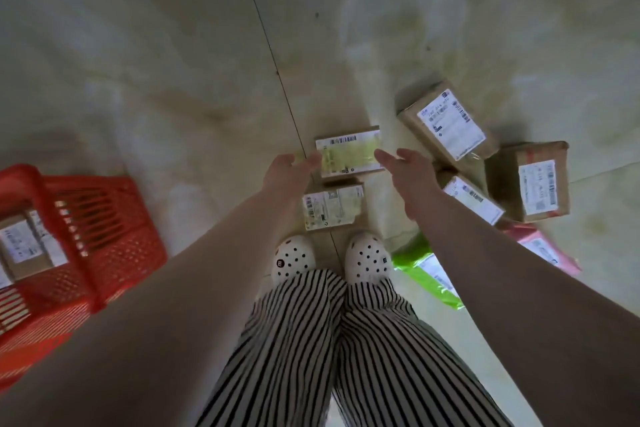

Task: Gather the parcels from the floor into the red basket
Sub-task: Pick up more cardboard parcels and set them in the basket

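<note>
A small cardboard parcel with a yellowish label (349, 152) lies on the floor in front of my feet. My left hand (289, 170) is at its left edge and my right hand (403, 170) at its right edge, both with fingers spread and holding nothing. A second small parcel (332, 206) lies just nearer, by my shoes. To the right lie three brown parcels (446, 125) (530, 180) (472, 199), a pink bag (543, 246) and a green bag (429, 270). The red basket (114, 236) stands at the left with parcels (24, 246) inside.
My white clogs (294, 258) and striped trousers fill the lower middle. The floor is pale tile with a dark joint line (273, 55) running away from me. Bare floor lies between the basket and the parcels.
</note>
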A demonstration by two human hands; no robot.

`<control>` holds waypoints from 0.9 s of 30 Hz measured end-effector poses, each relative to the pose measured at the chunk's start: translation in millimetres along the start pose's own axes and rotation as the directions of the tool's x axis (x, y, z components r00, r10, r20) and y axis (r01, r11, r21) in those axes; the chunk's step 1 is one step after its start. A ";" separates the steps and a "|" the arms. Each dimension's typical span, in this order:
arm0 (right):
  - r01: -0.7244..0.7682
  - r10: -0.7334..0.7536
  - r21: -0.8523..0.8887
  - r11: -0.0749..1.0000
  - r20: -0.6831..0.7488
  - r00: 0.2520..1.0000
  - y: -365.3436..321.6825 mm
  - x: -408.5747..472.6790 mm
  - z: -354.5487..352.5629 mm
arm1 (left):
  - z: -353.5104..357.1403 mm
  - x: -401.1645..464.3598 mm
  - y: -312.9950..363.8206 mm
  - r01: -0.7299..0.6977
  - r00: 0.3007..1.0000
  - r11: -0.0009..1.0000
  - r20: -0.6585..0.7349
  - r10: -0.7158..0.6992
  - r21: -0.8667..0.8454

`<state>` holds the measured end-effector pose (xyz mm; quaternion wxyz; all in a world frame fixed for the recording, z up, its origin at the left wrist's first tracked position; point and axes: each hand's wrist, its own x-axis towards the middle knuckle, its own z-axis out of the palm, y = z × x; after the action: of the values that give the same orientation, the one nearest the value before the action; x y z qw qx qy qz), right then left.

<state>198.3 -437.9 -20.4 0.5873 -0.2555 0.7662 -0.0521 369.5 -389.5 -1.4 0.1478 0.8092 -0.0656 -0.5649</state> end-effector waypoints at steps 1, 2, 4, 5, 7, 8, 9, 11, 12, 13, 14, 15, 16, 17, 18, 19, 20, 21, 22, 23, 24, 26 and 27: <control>0.001 -0.001 -0.024 1.000 0.005 1.000 7.0 14.4 4.2 | 8.5 14.7 -4.5 0.001 1.000 1.000 0.003 -0.001 0.019; -0.001 0.001 -0.044 0.999 0.012 1.000 13.8 27.8 8.4 | 16.5 27.3 -7.8 -0.003 1.000 0.999 0.012 0.002 0.047; 0.013 -0.011 -0.067 0.998 0.026 1.000 24.9 47.3 16.1 | 31.3 41.5 -11.8 -0.028 0.997 0.994 0.072 0.020 0.104; 0.034 -0.031 -0.069 0.997 0.036 0.999 28.1 52.3 18.9 | 37.6 45.6 -13.6 -0.052 0.993 0.992 0.111 0.038 0.118; 0.068 -0.066 -0.043 0.997 0.033 0.997 32.0 55.4 23.1 | 45.1 45.7 -15.9 -0.068 0.987 0.995 0.152 0.055 0.076; 0.070 -0.070 -0.024 0.997 0.015 0.997 32.0 52.3 24.8 | 46.9 42.1 -16.6 -0.068 0.987 0.997 0.149 0.062 0.035; 0.072 -0.072 -0.006 0.997 -0.013 0.997 30.8 46.2 25.8 | 47.1 35.6 -16.5 -0.071 0.989 0.997 0.133 0.071 -0.007; 0.081 -0.079 0.030 0.996 -0.065 0.995 26.1 29.4 25.7 | 43.8 17.1 -13.8 -0.097 0.992 0.992 0.078 0.103 -0.083; 0.085 -0.080 0.059 0.995 -0.073 0.994 22.3 18.5 25.2 | 39.8 5.8 -11.4 -0.123 0.990 0.986 0.050 0.129 -0.112; 0.083 -0.076 0.097 0.992 -0.073 0.994 17.6 6.1 25.0 | 34.1 -5.4 -8.8 -0.144 0.989 0.979 0.026 0.149 -0.142; 0.083 -0.075 0.139 0.987 -0.062 0.995 12.1 -7.8 24.8 | 26.8 -17.3 -5.5 -0.160 0.987 0.971 0.002 0.163 -0.180; 0.089 -0.081 0.171 0.981 -0.052 0.995 6.1 -23.3 24.2 | 18.8 -28.8 -2.3 -0.177 0.984 0.959 -0.017 0.178 -0.220; 0.097 -0.089 0.187 0.978 -0.048 0.995 0.4 -38.8 22.9 | 10.2 -40.2 0.9 -0.205 0.979 0.949 -0.042 0.201 -0.238; 0.104 -0.097 0.202 0.974 -0.042 0.994 -5.6 -55.2 21.1 | 0.5 -52.5 4.7 -0.239 0.971 0.942 -0.067 0.230 -0.237; 0.106 -0.102 0.221 0.970 -0.027 0.994 -11.8 -71.8 19.1 | -10.2 -65.0 8.6 -0.277 0.961 0.932 -0.089 0.263 -0.232; 0.105 -0.106 0.236 0.966 -0.008 0.994 -17.5 -88.6 16.6 | -21.6 -77.6 12.2 -0.303 0.953 0.922 -0.096 0.288 -0.240; 0.098 -0.104 0.234 0.967 0.014 0.994 -21.8 -104.5 14.1 | -33.7 -90.6 15.9 -0.305 0.952 0.915 -0.085 0.293 -0.264; 0.090 -0.100 0.211 0.973 0.040 0.994 -25.6 -121.0 10.3 | -46.9 -103.7 18.4 -0.299 0.954 0.911 -0.061 0.294 -0.285; 0.082 -0.094 0.169 0.982 0.063 0.994 -29.2 -138.2 5.4 | -60.3 -116.4 19.8 -0.296 0.954 0.911 -0.037 0.299 -0.288; 0.093 -0.105 0.133 0.987 0.088 0.991 -32.2 -153.9 -0.3 | -73.6 -127.8 20.0 -0.302 0.950 0.915 -0.006 0.312 -0.267; 0.120 -0.131 0.096 0.988 0.112 0.985 -34.6 -169.8 -7.0 | -87.0 -139.7 19.7 -0.309 0.945 0.921 0.031 0.325 -0.235; 0.198 -0.192 -0.015 0.980 0.177 0.965 -35.8 -192.8 -20.0 | -110.5 -159.1 19.2 -0.299 0.940 0.940 0.120 0.320 -0.167; 0.234 -0.210 -0.083 0.969 0.234 0.949 -36.3 -206.2 -26.3 | -123.4 -172.0 19.5 -0.284 0.938 0.949 0.168 0.305 -0.137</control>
<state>223.0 -381.7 181.6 0.6451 -0.3763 0.6634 -0.0468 425.1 -340.6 197.9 0.2685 0.7242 -0.1682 -0.6125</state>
